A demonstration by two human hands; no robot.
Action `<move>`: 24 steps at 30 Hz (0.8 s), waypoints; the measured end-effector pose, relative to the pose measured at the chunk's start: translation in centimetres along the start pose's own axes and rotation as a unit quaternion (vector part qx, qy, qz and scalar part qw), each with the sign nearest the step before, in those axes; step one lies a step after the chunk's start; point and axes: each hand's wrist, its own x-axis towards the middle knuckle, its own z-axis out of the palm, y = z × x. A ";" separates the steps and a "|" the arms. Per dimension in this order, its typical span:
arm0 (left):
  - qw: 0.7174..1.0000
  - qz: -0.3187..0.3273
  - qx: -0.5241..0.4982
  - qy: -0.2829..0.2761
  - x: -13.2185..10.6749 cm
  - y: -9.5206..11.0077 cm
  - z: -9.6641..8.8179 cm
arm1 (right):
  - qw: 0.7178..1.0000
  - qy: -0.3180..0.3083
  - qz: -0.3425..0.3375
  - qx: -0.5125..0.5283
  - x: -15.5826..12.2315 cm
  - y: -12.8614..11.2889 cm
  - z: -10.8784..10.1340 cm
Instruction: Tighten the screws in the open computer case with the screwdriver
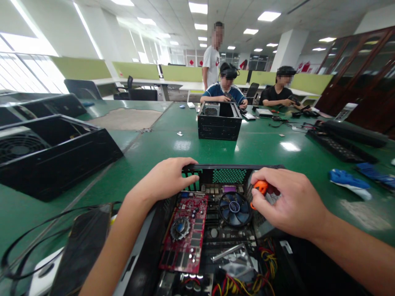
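Near PC case (207, 176) is already open, red card (187, 234) and fan (234, 206) still inside, left hand (165, 179) loosely spread on its far rim (231, 167), right hand (286, 201) pinching an orange tool (261, 187) at right.

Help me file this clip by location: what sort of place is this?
Probably an office used as a computer workshop: green desk partitions line the background, and opened computer cases sit on a green worktop, one with its red circuit board exposed.
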 end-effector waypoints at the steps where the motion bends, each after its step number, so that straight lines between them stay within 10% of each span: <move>1: 1.000 0.000 0.001 0.000 0.0 0.0 0.0 | 1.000 -0.003 0.000 0.000 0.0 0.0 0.0; 24: 1.000 -0.007 -0.005 -0.003 0.6 1.5 -0.8 | 0.989 -0.142 0.008 0.050 -1.2 1.6 -0.8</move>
